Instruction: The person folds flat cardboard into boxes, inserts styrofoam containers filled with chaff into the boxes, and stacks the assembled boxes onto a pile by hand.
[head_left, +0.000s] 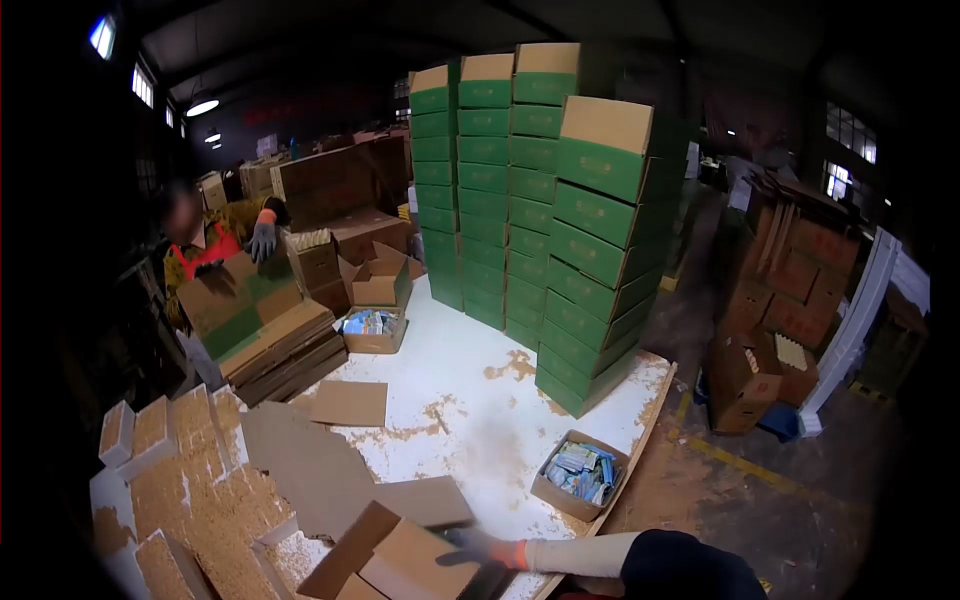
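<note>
My right hand, in a dark grey glove with an orange cuff, reaches in from the lower right. Its fingers are stretched out and lie against the side of an open brown cardboard box, whose flaps stand up at the front edge of the table. Motion blurs the fingers slightly. My left hand is out of view. Behind the box, a loose flap or sheet of cardboard lies on the white table. To the right, a small carton holds blue and white packets.
Tall stacks of green cartons stand on the table's far side. A co-worker handles folded cardboard at the left. Another packet carton sits nearby. Chip-covered white trays lie front left; brown boxes stand at right.
</note>
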